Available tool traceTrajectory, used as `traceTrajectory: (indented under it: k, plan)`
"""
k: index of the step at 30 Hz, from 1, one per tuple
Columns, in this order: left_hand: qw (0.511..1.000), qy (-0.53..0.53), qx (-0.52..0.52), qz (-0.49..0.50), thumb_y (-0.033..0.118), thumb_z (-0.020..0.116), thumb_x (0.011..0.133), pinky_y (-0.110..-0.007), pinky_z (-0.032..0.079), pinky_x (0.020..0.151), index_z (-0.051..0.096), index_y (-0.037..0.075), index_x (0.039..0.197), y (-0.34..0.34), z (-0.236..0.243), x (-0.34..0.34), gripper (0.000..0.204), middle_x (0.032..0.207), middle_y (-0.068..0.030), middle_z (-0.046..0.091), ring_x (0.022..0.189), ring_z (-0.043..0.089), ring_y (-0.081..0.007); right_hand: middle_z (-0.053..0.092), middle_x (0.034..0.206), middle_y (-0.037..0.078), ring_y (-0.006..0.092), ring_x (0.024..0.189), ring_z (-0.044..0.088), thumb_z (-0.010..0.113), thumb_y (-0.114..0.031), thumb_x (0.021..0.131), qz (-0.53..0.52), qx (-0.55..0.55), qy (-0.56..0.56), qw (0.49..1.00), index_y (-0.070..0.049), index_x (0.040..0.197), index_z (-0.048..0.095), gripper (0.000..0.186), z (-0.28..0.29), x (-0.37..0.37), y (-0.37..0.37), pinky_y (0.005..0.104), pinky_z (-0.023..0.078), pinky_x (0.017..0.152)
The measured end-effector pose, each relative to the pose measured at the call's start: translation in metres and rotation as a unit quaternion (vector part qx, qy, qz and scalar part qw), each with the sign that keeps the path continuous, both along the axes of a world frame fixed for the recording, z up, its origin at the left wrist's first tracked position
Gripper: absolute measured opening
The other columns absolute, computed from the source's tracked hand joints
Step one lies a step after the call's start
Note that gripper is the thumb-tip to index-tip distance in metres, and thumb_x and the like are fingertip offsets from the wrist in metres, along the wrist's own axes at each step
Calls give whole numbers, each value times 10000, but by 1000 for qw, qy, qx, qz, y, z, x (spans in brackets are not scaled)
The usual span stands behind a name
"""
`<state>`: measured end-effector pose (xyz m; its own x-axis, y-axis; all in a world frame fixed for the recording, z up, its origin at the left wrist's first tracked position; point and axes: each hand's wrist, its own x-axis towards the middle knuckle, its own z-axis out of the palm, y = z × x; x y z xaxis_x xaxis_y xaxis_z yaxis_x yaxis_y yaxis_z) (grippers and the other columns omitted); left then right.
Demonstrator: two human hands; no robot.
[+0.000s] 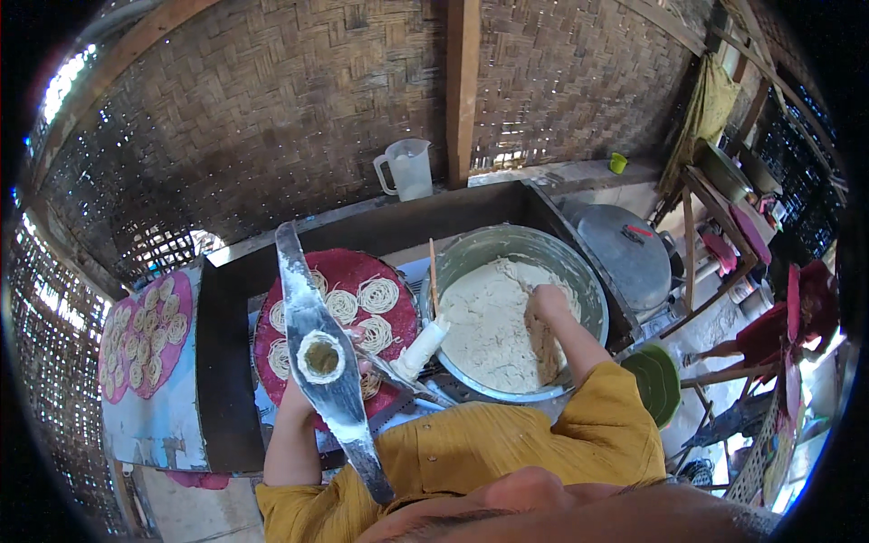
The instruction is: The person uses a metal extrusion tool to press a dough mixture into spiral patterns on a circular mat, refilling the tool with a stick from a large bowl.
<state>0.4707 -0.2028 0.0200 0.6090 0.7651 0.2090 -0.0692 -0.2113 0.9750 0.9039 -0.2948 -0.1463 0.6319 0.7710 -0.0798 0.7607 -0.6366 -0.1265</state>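
Observation:
My left hand [362, 366] grips a dark metal press [339, 398] with a hollow cylinder [321, 357], held over a red round mat [276, 380] with coiled noodle nests [378, 295]. Most of that hand is behind the press. My right hand [552, 303] is closed, down in pale dough [480, 317] inside a large metal basin [588, 281]; its fingertips are hidden. A white-coated plunger piece [421, 348] lies beside the basin's left side, near a thin wooden stick [434, 276].
A pink mat of nests [149, 330] lies far left. Behind are a jug [409, 172] and green cup [618, 163]. At right are a lidded pot [615, 253], green bowl [652, 380], wooden racks [688, 253] and a person in red [760, 348].

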Motion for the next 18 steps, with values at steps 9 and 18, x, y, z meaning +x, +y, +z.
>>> traceTrajectory:
  k: [9, 18]
  plan:
    - [995, -17, -89, -39, -29, 693, 622, -297, 509, 655, 526, 9, 957, 9, 0, 25, 375, 896, -100, 604, 756, 591, -149, 614, 869, 189, 319, 822, 598, 602, -199, 645, 36, -22, 46, 998, -24, 814, 650, 248, -11, -27, 22, 381, 478, 736]
    - [999, 36, 19, -36, 58, 689, 639, -269, 482, 674, 582, 24, 882, 22, 5, 43, 268, 826, -55, 625, 751, 588, -114, 614, 699, 78, 128, 619, 557, 641, -350, 707, 93, -2, 341, 936, -73, 914, 649, 346, 93, -36, -25, 255, 442, 567]
